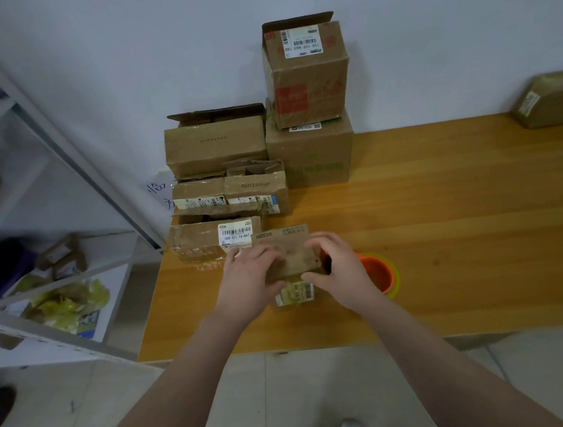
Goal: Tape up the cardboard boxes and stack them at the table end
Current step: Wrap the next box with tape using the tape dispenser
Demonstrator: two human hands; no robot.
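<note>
- Head view — the small box (291,259) sits on the table (462,216) towards its front edge and left end, between the two hands.
- The left hand (249,282) lies over the box's left side and top, its fingers (269,257) curled onto the cardboard.
- The right hand (337,270) grips the right side, its fingers (314,244) hooked over the upper edge. Both hands hold the box, and neither holds tape.
- An orange roll (379,274) rests on the table just beside the right wrist and is partly hidden by it. It is probably the tape.
- The pile of boxes (215,144) stands at the left end against the wall. The labelled box (214,242) at its front is just beside the small box, and the tall top box (308,73) has a flap standing up.
- A lone box (554,99) sits well apart at the far right of the table.
- Step in hand, as I judge it: pressing the small box's flaps shut and squaring it up before taping. The hands cover the seam, so I cannot tell whether any strip is on it.
- The next move would call for one hand — likely the left — to hold the flaps down while the right lets go and reaches the roll beside it.
- After that a strip goes along the seam, and the box goes on a flat spot on the pile. The pile looks uneven, so the spot needs choosing with care.
</note>
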